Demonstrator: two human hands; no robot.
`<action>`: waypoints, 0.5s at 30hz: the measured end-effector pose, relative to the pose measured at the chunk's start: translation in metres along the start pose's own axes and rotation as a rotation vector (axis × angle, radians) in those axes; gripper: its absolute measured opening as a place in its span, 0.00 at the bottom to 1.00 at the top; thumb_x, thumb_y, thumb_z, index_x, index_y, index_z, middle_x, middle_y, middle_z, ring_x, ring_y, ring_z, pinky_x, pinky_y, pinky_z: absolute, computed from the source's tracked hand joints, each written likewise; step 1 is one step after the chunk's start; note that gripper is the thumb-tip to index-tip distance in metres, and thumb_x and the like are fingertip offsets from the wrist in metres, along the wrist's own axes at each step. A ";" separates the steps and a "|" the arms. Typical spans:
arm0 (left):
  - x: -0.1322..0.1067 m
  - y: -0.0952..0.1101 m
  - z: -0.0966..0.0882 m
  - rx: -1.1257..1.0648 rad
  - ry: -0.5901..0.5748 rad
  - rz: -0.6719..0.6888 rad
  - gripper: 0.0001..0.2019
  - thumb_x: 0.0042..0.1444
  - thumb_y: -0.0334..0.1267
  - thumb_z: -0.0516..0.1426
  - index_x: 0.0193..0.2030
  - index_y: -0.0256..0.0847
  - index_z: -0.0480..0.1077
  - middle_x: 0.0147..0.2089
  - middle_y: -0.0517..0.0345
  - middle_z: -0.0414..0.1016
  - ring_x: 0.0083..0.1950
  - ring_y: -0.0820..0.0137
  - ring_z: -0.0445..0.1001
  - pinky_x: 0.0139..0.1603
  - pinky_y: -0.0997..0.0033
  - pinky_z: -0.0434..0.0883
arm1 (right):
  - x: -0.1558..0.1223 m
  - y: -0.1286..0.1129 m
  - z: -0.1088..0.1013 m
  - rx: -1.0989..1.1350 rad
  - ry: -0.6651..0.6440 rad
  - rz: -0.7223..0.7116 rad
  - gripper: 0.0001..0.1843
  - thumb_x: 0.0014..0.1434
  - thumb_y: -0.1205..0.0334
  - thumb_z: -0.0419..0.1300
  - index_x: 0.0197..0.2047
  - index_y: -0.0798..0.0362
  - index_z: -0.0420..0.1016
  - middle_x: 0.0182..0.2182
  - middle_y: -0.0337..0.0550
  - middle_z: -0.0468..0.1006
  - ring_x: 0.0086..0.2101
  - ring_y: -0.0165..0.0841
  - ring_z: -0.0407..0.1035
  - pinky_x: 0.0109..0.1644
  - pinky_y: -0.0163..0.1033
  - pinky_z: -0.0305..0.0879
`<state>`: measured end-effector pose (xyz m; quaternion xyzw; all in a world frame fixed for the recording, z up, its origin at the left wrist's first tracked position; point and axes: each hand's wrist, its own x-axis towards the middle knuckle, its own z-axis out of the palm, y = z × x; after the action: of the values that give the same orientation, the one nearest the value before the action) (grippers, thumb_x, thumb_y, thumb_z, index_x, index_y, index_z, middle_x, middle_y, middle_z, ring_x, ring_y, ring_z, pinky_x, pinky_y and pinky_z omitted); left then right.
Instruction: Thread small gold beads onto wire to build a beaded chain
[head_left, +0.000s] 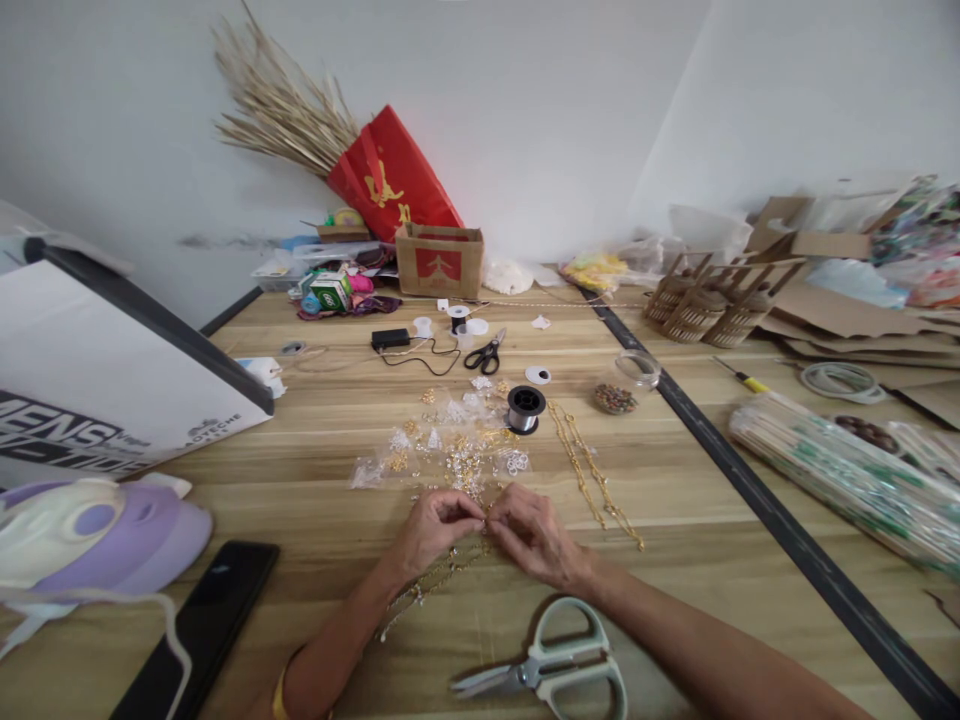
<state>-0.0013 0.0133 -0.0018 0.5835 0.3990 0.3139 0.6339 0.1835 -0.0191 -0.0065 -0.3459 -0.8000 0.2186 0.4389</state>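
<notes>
My left hand point(439, 532) and my right hand point(538, 538) meet above the tabletop, each with thumb and forefinger pinched together. A thin gold beaded chain point(427, 582) runs from their fingertips and lies in a loop beside my left wrist. The exact bit at the fingertips is too small to make out. Just beyond my hands spread small gold and clear beads point(465, 462) on little plastic bags. A second gold chain point(581, 462) lies to the right, near a spool of wire point(525, 408). Large pale-handled scissors point(551, 668) rest below my right hand.
At left are a black phone point(214, 625), a purple-and-white device point(112, 535) and a white box point(112, 370). Behind the beads lie black scissors point(487, 354). A clear jar of beads point(616, 397) lies on its side at right, before wrapped sticks point(840, 470) and small baskets point(712, 300).
</notes>
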 end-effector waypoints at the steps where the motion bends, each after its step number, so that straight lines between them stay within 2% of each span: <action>1: 0.000 0.000 0.000 -0.001 -0.002 -0.002 0.06 0.42 0.34 0.65 0.27 0.35 0.76 0.26 0.57 0.77 0.29 0.72 0.72 0.34 0.74 0.67 | 0.000 0.000 0.000 0.001 -0.001 0.001 0.08 0.64 0.64 0.51 0.34 0.52 0.67 0.26 0.41 0.69 0.28 0.32 0.64 0.31 0.35 0.60; 15: 0.002 -0.002 -0.001 -0.034 -0.001 -0.009 0.07 0.40 0.35 0.66 0.26 0.35 0.75 0.25 0.57 0.77 0.29 0.72 0.71 0.34 0.73 0.67 | 0.000 0.001 0.000 0.001 -0.002 -0.016 0.08 0.64 0.64 0.51 0.33 0.53 0.68 0.26 0.41 0.69 0.28 0.31 0.63 0.30 0.35 0.59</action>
<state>-0.0014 0.0155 -0.0044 0.5710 0.3959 0.3174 0.6453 0.1836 -0.0186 -0.0076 -0.3391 -0.8030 0.2157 0.4401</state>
